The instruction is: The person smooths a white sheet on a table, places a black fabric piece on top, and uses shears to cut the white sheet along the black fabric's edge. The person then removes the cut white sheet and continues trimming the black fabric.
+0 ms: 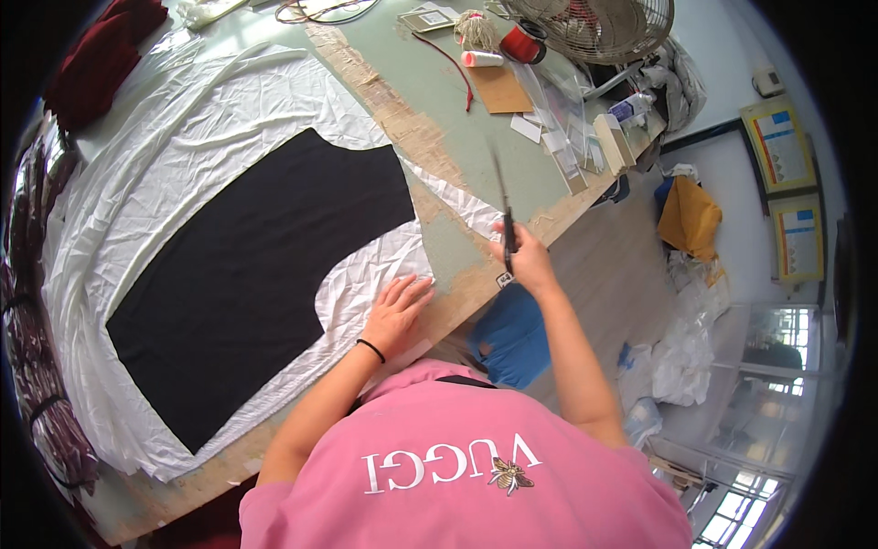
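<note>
A black cut fabric piece [265, 247] lies flat over a larger, creased white cloth [210, 119] on the worktable. My left hand [400, 313] rests palm down with fingers stretched out, on the white cloth beside the black piece's curved edge. Off to the right, near the table's front edge, my right hand [530, 261] grips a pair of scissors [508, 240] by the dark handles, with the blades pointing away from me. A narrow tail of white cloth [457, 203] reaches toward that hand; whether its fingers touch it I cannot tell.
At the far right stand a fan [594, 27], a red spool [522, 42], a thread cone [482, 59] and clear rulers [562, 137]. Dark red cloth [101, 64] sits far left, with plastic-wrapped rolls [41, 366] along the left edge. Blue cloth [512, 339] hangs below the table.
</note>
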Demonstrator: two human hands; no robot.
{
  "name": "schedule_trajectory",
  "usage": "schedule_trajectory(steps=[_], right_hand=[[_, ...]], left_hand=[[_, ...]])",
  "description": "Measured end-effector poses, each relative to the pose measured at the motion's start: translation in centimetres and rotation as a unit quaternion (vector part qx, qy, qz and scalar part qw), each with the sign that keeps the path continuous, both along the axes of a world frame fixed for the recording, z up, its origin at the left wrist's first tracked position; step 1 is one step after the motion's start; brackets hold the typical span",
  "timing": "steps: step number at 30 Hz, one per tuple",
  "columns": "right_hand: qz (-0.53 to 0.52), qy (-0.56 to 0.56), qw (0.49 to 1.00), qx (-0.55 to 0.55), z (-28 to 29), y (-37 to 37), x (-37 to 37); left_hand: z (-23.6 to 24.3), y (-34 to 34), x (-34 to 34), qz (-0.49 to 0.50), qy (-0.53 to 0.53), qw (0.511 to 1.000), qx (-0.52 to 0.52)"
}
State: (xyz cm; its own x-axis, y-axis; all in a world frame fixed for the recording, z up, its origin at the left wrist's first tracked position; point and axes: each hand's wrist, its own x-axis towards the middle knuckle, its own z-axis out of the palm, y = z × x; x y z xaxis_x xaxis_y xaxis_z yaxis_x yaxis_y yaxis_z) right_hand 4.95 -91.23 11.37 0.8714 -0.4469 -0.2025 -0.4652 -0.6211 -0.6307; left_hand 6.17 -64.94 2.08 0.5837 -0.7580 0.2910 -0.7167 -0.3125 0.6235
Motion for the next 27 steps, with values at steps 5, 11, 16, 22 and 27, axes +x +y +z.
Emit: schedule_trajectory(steps=[5,11,16,22,27], right_hand=[[0.098,-0.017,0.985,-0.143,-2.9,0.5,2.4],[0.169,-0.088,0.93,-0.316,-6.4,-1.2,6.7],[0.213,-0.073,0.936,-0.272,-7.3,-4.9,8.9],[0.144,0.089,0.985,0.023,-1.6,-14.0,11.4],[0.369,0.326,0.777,0.393,5.2,-8.5,11.0]], left_hand=[[2.1,-0.4,-0.2,-0.023,-0.034,0.999,0.024],[4.1,-1.4,-0.4,0.037,0.006,0.999,-0.008],[4.9,-1.8,-0.3,0.164,0.007,0.986,-0.002],[6.5,-4.9,1.6,0.296,0.115,0.947,-0.056],[8.9,-11.5,5.3,0.266,0.422,0.805,-0.321]])
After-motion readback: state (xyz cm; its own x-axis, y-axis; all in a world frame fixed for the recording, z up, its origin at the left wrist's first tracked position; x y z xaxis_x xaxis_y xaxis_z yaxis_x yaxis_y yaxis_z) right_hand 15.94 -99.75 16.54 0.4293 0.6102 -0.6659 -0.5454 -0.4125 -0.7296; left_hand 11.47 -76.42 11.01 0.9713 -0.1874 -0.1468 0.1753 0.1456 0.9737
